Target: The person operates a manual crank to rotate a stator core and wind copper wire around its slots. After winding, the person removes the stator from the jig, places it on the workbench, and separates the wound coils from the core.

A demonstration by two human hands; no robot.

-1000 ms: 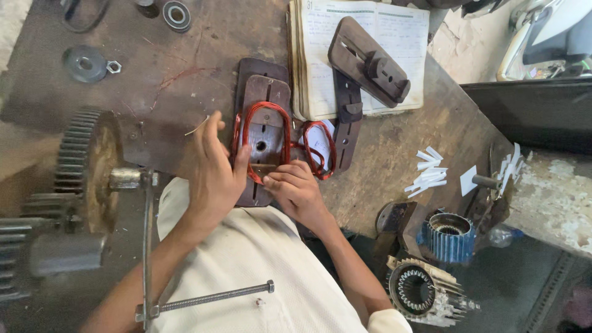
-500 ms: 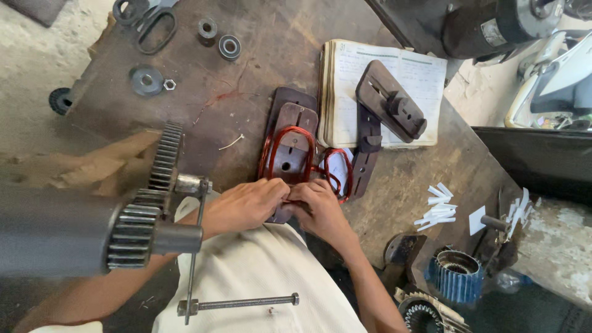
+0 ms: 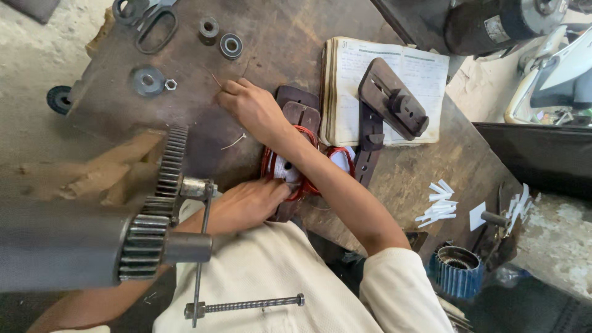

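Red wire coil (image 3: 290, 161) on wooden former, counter centre, left of notebook (image 3: 382, 92). Left hand (image 3: 250, 203) presses coil; right hand (image 3: 250, 108) pinches thin wire. Light, springy, fragile — hold by former.

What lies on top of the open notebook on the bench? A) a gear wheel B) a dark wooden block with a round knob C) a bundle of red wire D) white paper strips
B: a dark wooden block with a round knob rests across the pages of the open notebook; the red wire sits left of it, under the hands.
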